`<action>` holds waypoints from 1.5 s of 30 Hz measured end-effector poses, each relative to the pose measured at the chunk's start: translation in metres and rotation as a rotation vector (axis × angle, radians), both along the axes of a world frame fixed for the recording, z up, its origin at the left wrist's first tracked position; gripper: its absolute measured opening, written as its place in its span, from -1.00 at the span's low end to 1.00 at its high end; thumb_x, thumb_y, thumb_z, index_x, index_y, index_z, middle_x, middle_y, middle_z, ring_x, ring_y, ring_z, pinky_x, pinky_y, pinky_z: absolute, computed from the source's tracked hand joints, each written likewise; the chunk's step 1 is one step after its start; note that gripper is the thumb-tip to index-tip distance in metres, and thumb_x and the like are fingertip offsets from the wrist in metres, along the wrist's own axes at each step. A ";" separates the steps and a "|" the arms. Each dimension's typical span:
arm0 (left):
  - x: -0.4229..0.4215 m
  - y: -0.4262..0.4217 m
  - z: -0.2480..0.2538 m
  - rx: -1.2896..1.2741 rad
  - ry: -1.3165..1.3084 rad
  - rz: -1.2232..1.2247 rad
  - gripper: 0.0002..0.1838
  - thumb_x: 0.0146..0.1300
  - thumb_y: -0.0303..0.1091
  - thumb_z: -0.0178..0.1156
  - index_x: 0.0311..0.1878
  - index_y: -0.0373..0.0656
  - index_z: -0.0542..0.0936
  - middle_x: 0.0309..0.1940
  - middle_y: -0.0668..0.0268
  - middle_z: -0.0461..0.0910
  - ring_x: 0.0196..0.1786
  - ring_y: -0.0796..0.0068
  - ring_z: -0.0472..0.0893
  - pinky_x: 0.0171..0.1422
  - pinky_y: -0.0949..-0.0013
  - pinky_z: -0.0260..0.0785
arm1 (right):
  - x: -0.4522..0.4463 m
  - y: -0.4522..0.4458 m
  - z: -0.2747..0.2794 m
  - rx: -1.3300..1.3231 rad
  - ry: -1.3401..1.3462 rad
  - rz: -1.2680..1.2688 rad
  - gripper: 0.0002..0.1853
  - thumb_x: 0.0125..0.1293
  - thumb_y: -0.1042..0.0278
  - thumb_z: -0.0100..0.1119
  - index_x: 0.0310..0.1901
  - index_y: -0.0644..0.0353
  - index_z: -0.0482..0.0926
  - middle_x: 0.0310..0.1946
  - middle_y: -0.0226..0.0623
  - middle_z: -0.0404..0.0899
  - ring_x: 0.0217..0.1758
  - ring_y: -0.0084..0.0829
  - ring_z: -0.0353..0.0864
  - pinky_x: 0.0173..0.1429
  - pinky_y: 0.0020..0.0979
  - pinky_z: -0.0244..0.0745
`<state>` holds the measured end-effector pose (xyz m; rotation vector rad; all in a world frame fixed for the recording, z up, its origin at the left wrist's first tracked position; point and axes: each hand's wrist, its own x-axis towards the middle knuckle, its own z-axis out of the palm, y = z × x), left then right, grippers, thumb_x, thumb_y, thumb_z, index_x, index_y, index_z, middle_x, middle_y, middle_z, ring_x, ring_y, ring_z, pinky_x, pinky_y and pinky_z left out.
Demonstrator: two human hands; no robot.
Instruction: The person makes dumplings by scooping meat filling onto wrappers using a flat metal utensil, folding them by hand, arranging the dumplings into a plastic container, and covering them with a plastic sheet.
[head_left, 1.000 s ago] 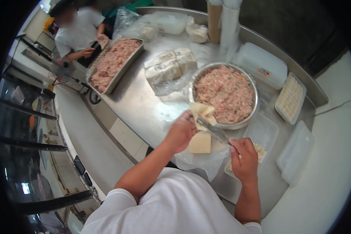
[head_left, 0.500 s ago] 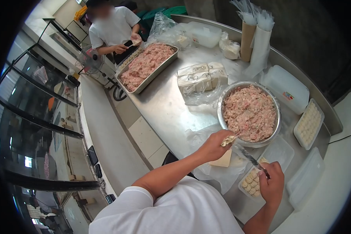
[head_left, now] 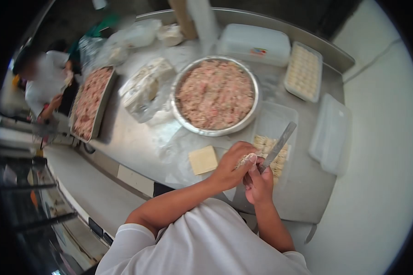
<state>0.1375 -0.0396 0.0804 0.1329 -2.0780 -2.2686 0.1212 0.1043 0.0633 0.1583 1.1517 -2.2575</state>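
Close together in front of my chest, my left hand [head_left: 232, 167] is closed around a dumpling [head_left: 246, 159], and my right hand [head_left: 260, 184] grips a flat metal spreading knife [head_left: 280, 143] whose blade points up and right. The right fingertips touch or nearly touch the dumpling. Partly hidden behind the hands is a clear plastic tray [head_left: 284, 120] with rows of dumplings [head_left: 280, 161] in its nearer part. A square stack of pale wrappers [head_left: 203, 160] lies on plastic left of my left hand. Beyond sits a steel bowl [head_left: 257, 107] heaped with minced meat filling [head_left: 215, 94].
Another plastic tray of dumplings [head_left: 304, 73] is at the far right, near clear lids [head_left: 330, 135] and a plastic tub [head_left: 254, 42]. Wrapped packs [head_left: 147, 85] lie left of the bowl. A co-worker [head_left: 48, 82] stands by a long pan of meat [head_left: 92, 103].
My view has swung right. My right hand has come from over the dumpling tray to my left hand, and the knife blade has turned to point up and right.
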 end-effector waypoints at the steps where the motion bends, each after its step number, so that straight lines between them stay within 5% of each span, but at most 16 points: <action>1: -0.003 -0.001 -0.003 -0.392 0.204 0.011 -0.72 0.45 -0.33 0.22 0.14 -0.22 0.64 0.06 0.15 0.62 0.07 0.27 0.62 0.18 0.29 0.48 | -0.001 0.008 -0.004 0.005 0.003 -0.044 -0.71 0.43 0.29 0.32 0.06 0.21 0.53 -0.39 -0.52 0.52 -0.57 -0.74 0.32 -0.55 -0.61 0.20; 2: -0.003 0.001 -0.003 -0.376 0.138 -0.051 -0.66 0.30 -0.46 0.33 0.15 -0.17 0.65 0.06 0.09 0.63 0.12 0.11 0.63 0.21 0.24 0.51 | -0.002 0.015 -0.007 0.008 0.005 -0.084 -0.73 0.43 0.29 0.31 0.05 0.20 0.53 -0.37 -0.51 0.52 -0.57 -0.74 0.32 -0.55 -0.60 0.20; 9: -0.045 0.013 -0.021 -0.415 0.308 -0.387 -0.71 0.22 -0.45 0.40 0.03 -0.14 0.71 0.00 0.15 0.70 0.06 0.10 0.70 0.13 0.18 0.57 | -0.022 0.081 -0.027 0.063 -0.055 -0.023 -0.70 0.39 0.39 0.34 0.08 0.22 0.53 -0.32 -0.46 0.54 -0.51 -0.72 0.38 -0.49 -0.61 0.28; 12: -0.094 0.021 -0.035 -0.578 0.265 -0.391 -0.76 0.20 -0.40 0.42 -0.06 -0.17 0.73 -0.08 0.10 0.71 0.00 0.08 0.71 0.06 0.20 0.58 | -0.035 0.092 -0.025 0.455 0.154 -0.187 -0.66 0.35 0.42 0.39 0.11 0.26 0.55 -0.31 -0.43 0.54 -0.45 -0.71 0.44 -0.39 -0.62 0.38; 14: -0.129 0.028 -0.049 -0.680 0.174 -0.298 -0.82 0.20 -0.38 0.40 -0.14 -0.19 0.74 -0.18 0.06 0.70 -0.06 0.03 0.70 0.04 0.15 0.56 | -0.043 0.101 -0.036 0.972 0.389 -0.308 -0.62 0.33 0.39 0.42 0.12 0.29 0.57 -0.30 -0.44 0.54 -0.37 -0.68 0.48 -0.24 -0.59 0.45; 19: -0.170 0.050 -0.079 -0.707 0.128 -0.243 -0.81 0.14 -0.46 0.33 -0.15 -0.21 0.72 -0.21 -0.03 0.64 -0.08 -0.09 0.65 0.08 0.06 0.51 | -0.041 0.108 -0.080 1.063 0.344 -0.286 -0.70 0.37 0.35 0.36 0.04 0.31 0.60 -0.32 -0.38 0.60 -0.32 -0.57 0.52 -0.12 -0.47 0.50; 25: -0.173 0.064 -0.104 -0.396 0.006 -0.281 -0.69 0.15 -0.49 0.38 0.00 -0.23 0.69 -0.07 0.00 0.68 -0.01 -0.04 0.66 0.17 0.11 0.50 | -0.040 0.104 -0.087 1.037 0.348 -0.314 -0.73 0.41 0.30 0.31 -0.03 0.34 0.61 -0.34 -0.29 0.63 -0.30 -0.49 0.54 -0.09 -0.38 0.51; 27: -0.170 0.066 -0.106 -0.692 0.108 -0.292 -0.66 0.13 -0.53 0.35 0.02 -0.22 0.69 -0.03 0.00 0.68 0.04 -0.05 0.65 0.21 0.09 0.49 | -0.042 0.107 -0.088 1.051 0.363 -0.285 -0.73 0.41 0.30 0.31 -0.04 0.34 0.61 -0.34 -0.28 0.63 -0.30 -0.49 0.55 -0.09 -0.38 0.51; 32: -0.170 0.068 -0.098 -0.777 0.010 -0.355 -0.60 0.10 -0.57 0.30 0.07 -0.21 0.68 0.00 0.01 0.68 0.12 -0.06 0.61 0.29 0.08 0.46 | -0.042 0.110 -0.097 1.060 0.382 -0.260 -0.74 0.41 0.30 0.31 -0.05 0.33 0.62 -0.34 -0.25 0.65 -0.28 -0.47 0.56 -0.08 -0.37 0.51; 34: -0.161 0.060 -0.091 -0.799 -0.052 -0.374 -0.58 0.09 -0.60 0.27 0.08 -0.20 0.67 0.02 0.02 0.67 0.15 -0.06 0.60 0.32 0.08 0.45 | -0.044 0.110 -0.096 1.060 0.375 -0.245 -0.74 0.40 0.30 0.31 -0.04 0.33 0.61 -0.30 -0.23 0.64 -0.27 -0.46 0.57 -0.07 -0.36 0.51; 36: -0.136 0.056 -0.084 -0.724 0.216 -0.244 -0.52 0.06 -0.61 0.29 0.12 -0.19 0.65 0.09 0.05 0.63 0.21 -0.03 0.57 0.32 0.08 0.44 | -0.041 0.111 -0.095 1.058 0.366 -0.225 -0.73 0.40 0.31 0.30 -0.02 0.34 0.61 -0.27 -0.22 0.63 -0.25 -0.44 0.57 -0.06 -0.36 0.51; 39: -0.080 0.021 -0.053 -0.704 0.269 -0.231 -0.49 0.03 -0.60 0.34 0.15 -0.19 0.63 0.09 0.09 0.60 0.21 0.02 0.55 0.31 0.08 0.44 | -0.044 0.109 -0.090 1.196 0.559 -0.280 -0.69 0.41 0.31 0.26 0.06 0.34 0.60 -0.17 -0.18 0.59 -0.19 -0.35 0.59 -0.04 -0.33 0.51; 41: -0.035 -0.012 -0.044 -0.759 0.243 -0.164 -0.57 0.15 -0.48 0.41 0.12 -0.18 0.63 -0.02 0.13 0.62 0.13 0.04 0.57 0.28 0.10 0.45 | -0.047 0.106 -0.064 1.361 0.720 -0.205 -0.66 0.40 0.38 0.19 0.14 0.34 0.58 -0.13 -0.11 0.53 -0.17 -0.21 0.59 -0.01 -0.29 0.52; 45: 0.046 -0.059 -0.052 -0.891 0.065 -0.006 -0.55 0.07 -0.46 0.49 0.08 -0.17 0.64 -0.01 0.15 0.57 0.12 0.04 0.55 0.25 0.10 0.45 | -0.078 0.082 -0.027 1.292 1.058 -0.083 -0.65 0.38 0.46 0.10 0.17 0.27 0.60 -0.20 -0.14 0.53 -0.20 -0.13 0.61 -0.07 -0.25 0.55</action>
